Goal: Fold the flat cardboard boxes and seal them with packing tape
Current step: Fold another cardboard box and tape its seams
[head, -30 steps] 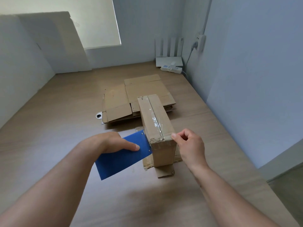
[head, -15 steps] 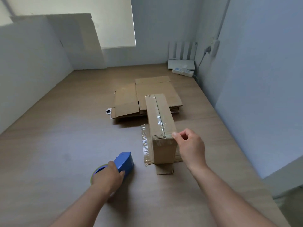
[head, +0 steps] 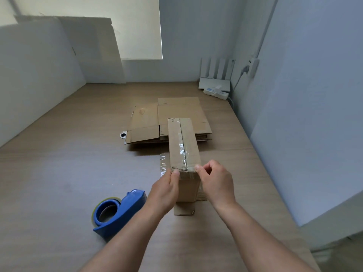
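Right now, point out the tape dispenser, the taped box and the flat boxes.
tape dispenser [head: 129,205], head view, on its blue body.
taped box [head: 174,142], head view, on its top face.
flat boxes [head: 145,120], head view, on the top sheet's left panel.

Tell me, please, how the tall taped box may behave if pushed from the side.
The box is narrow and tall, so a sideways push would probably tip it. It likely feels light and fairly stiff, being cardboard with a taped seam.
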The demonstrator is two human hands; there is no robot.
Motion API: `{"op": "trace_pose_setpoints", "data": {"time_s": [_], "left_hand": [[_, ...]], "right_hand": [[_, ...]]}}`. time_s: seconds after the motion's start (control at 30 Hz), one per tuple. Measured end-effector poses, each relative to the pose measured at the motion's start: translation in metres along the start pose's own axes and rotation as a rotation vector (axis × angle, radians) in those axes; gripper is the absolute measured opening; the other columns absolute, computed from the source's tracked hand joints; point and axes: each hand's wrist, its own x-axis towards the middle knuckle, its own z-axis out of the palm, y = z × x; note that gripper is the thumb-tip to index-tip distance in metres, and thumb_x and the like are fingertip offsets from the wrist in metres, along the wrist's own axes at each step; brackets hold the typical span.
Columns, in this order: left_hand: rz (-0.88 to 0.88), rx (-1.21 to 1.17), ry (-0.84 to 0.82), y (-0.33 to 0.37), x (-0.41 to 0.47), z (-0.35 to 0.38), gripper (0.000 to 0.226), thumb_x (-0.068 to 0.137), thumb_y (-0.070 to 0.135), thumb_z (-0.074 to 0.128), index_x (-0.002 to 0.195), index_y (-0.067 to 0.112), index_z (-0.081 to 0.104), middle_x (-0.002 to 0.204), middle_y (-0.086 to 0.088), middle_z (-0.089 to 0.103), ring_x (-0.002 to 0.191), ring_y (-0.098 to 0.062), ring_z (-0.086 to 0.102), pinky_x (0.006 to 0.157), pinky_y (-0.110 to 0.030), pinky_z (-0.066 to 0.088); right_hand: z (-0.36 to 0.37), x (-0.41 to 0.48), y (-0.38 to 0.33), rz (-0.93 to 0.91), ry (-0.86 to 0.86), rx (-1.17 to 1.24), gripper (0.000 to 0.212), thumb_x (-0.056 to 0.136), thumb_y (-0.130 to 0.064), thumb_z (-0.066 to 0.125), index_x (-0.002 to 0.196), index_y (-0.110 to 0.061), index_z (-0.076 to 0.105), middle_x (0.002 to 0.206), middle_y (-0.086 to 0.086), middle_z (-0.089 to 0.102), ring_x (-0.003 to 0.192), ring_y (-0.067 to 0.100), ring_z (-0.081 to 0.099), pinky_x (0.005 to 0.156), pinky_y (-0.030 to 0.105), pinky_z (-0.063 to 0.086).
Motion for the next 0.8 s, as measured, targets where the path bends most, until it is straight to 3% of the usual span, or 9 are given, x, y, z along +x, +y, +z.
{"op": "trace_pose_setpoints", "data": {"time_s": [0.1, 0.2, 0.3, 0.43, 0.53, 0.67, 0.73, 0.8], "left_hand": [[-0.031, 0.105, 0.014, 0.012, 0.007, -0.007, 0.057, 0.100, 0.049, 0.017, 0.099, 0.014, 0.063, 0.107, -0.004, 0.062, 0.100, -0.019, 0.052, 0.083, -0.028, 0.036], [-0.082, 0.331, 0.006, 0.013, 0.021, -0.009, 0.063, 0.097, 0.058, 0.020, 0.067, 0.011, 0.052, 0.082, -0.007, 0.058, 0.083, -0.025, 0.051, 0.070, -0.030, 0.036], [-0.053, 0.425, 0.066, 0.009, 0.025, -0.003, 0.055, 0.100, 0.051, 0.024, 0.073, 0.012, 0.051, 0.089, -0.011, 0.061, 0.081, -0.024, 0.047, 0.070, -0.031, 0.035], [0.014, 0.357, 0.152, 0.004, 0.021, -0.005, 0.055, 0.105, 0.036, 0.019, 0.074, 0.008, 0.054, 0.086, -0.012, 0.062, 0.082, -0.027, 0.052, 0.077, -0.035, 0.040], [0.001, 0.275, 0.080, -0.004, 0.022, -0.009, 0.063, 0.103, 0.044, 0.020, 0.087, 0.001, 0.064, 0.092, -0.013, 0.068, 0.092, -0.029, 0.058, 0.083, -0.036, 0.044], [0.068, 0.460, -0.107, -0.006, 0.021, -0.013, 0.072, 0.078, 0.076, 0.024, 0.091, 0.016, 0.061, 0.090, -0.003, 0.067, 0.087, -0.022, 0.057, 0.076, -0.033, 0.044], [0.103, 0.533, -0.129, -0.013, 0.024, -0.016, 0.060, 0.087, 0.068, 0.033, 0.110, 0.020, 0.061, 0.103, -0.001, 0.069, 0.097, -0.022, 0.059, 0.082, -0.033, 0.047], [0.115, 0.508, -0.123, -0.017, 0.024, -0.018, 0.041, 0.099, 0.048, 0.037, 0.119, 0.020, 0.059, 0.111, -0.004, 0.068, 0.105, -0.024, 0.059, 0.088, -0.035, 0.047]], "right_hand": [[-0.001, 0.004, -0.008, 0.004, -0.033, -0.101, 0.037, 0.089, -0.055, 0.052, 0.078, -0.019, 0.049, 0.089, -0.001, 0.059, 0.088, 0.023, 0.057, 0.067, 0.029, 0.034], [0.005, 0.007, -0.014, 0.001, -0.051, -0.217, 0.047, 0.085, -0.064, 0.050, 0.084, -0.019, 0.041, 0.095, 0.002, 0.057, 0.093, 0.025, 0.055, 0.067, 0.030, 0.034], [0.006, 0.012, -0.010, 0.015, -0.092, -0.118, 0.041, 0.090, -0.050, 0.054, 0.071, -0.020, 0.034, 0.082, 0.000, 0.051, 0.081, 0.026, 0.050, 0.065, 0.029, 0.031], [-0.001, 0.020, 0.000, -0.041, -0.143, 0.009, 0.040, 0.096, -0.032, 0.051, 0.063, -0.019, 0.034, 0.063, -0.003, 0.044, 0.072, 0.025, 0.046, 0.060, 0.032, 0.027], [-0.010, 0.021, 0.008, -0.105, -0.203, 0.073, 0.039, 0.098, -0.031, 0.049, 0.063, -0.016, 0.038, 0.063, -0.001, 0.046, 0.072, 0.025, 0.047, 0.061, 0.033, 0.029], [-0.024, 0.022, 0.008, -0.355, -0.312, -0.190, 0.041, 0.084, -0.053, 0.061, 0.080, -0.015, 0.046, 0.075, -0.002, 0.050, 0.069, 0.017, 0.046, 0.061, 0.027, 0.032], [-0.026, 0.026, 0.010, -0.448, -0.303, -0.337, 0.041, 0.085, -0.051, 0.061, 0.083, -0.015, 0.042, 0.077, -0.004, 0.045, 0.071, 0.017, 0.041, 0.063, 0.026, 0.028], [-0.024, 0.029, 0.014, -0.541, -0.267, -0.334, 0.035, 0.089, -0.044, 0.061, 0.084, -0.013, 0.045, 0.078, 0.001, 0.048, 0.071, 0.020, 0.041, 0.064, 0.028, 0.027]]}}
